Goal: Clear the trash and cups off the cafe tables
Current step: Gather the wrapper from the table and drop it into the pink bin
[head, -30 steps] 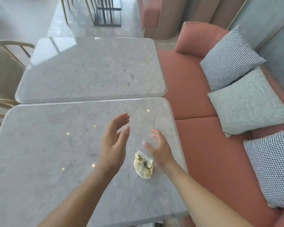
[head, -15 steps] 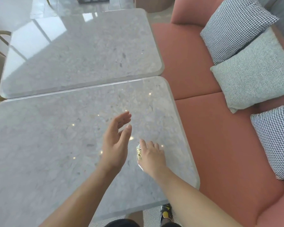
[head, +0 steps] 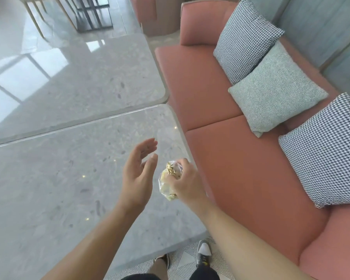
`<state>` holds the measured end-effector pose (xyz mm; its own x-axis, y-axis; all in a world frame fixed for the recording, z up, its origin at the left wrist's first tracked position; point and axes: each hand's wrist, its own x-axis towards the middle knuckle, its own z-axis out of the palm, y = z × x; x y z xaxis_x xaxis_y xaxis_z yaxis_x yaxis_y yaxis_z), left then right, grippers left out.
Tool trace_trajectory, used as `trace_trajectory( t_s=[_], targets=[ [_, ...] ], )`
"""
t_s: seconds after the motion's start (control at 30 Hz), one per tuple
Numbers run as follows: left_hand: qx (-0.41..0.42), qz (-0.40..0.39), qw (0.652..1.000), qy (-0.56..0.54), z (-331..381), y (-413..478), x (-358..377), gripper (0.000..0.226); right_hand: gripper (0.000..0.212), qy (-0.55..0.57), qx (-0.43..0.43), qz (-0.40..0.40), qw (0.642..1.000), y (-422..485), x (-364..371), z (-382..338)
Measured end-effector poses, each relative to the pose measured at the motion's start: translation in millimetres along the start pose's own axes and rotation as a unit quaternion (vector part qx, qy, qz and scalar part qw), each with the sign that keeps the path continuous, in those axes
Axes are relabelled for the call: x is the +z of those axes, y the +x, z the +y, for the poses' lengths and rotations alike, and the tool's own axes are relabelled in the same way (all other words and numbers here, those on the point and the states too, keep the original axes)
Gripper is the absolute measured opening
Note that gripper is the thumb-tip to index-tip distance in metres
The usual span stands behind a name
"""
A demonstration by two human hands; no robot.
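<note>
The crumpled wrapper, clear plastic with yellowish and gold bits inside, is bunched up in the person's right hand; the fingers curl around it from the right side so only its left half peeks out; it sits over the right edge of the near table, and it's hard to tell whether it touches the tabletop or hangs just above it; the left hand is just beside the wrapper on its left, palm turned toward it, fingers straight-ish and relaxed, holding nothing and not touching the plastic; both bare forearms come up from the bottom of the view; the near table is a pale grey speckled slab with rounded corners, and a second table of the same stone sits right behind it, edges nearly touching; to the right runs a salmon-pink sofa with three cushions leaning along its back, a houndstooth cushion farthest away, a plain grey cushion in the middle, and another houndstooth one nearest; down by the table's corner a shoe stands on a patterned rug; wooden chair legs and a dark metal frame show at the top left.
</note>
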<state>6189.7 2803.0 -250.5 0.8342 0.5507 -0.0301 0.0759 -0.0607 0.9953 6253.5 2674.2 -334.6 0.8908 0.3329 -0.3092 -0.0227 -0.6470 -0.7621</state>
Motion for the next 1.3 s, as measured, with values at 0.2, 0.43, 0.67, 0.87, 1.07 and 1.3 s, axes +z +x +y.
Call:
trace_trajectory(
  t_s=[0.2, 0.43, 0.67, 0.87, 1.07, 1.3],
  targets=[
    [0.013, 0.024, 1.0, -0.001, 20.6, -31.3, 59.7, 0.033, 0.032, 0.115, -0.046, 0.059, 0.991, -8.1, -68.9, 19.4],
    [0.026, 0.02, 0.999, -0.001, 49.7, -62.5, 131.0, 0.032, 0.024, 0.22, -0.104, 0.133, 0.961, -25.8, -156.2, 40.7],
    [0.057, 0.011, 0.998, 0.003, 80.7, -81.1, 170.2, 0.029, 0.02, 0.246, -0.112, 0.162, 0.949, -40.6, -223.3, 46.0],
    [0.068, 0.011, 0.998, 0.011, 91.6, -98.8, 168.3, 0.028, 0.022, 0.249, -0.117, 0.165, 0.947, -57.4, -232.7, 45.2],
    [0.075, 0.019, 0.997, 0.016, 91.2, -127.2, 148.9, 0.034, 0.018, 0.258, -0.129, 0.158, 0.944, -85.5, -224.1, 44.2],
    [0.083, 0.021, 0.996, -0.002, 83.4, -179.7, 104.3, 0.038, 0.016, 0.227, -0.128, 0.184, 0.948, -142.6, -201.8, 37.5]
  ],
)
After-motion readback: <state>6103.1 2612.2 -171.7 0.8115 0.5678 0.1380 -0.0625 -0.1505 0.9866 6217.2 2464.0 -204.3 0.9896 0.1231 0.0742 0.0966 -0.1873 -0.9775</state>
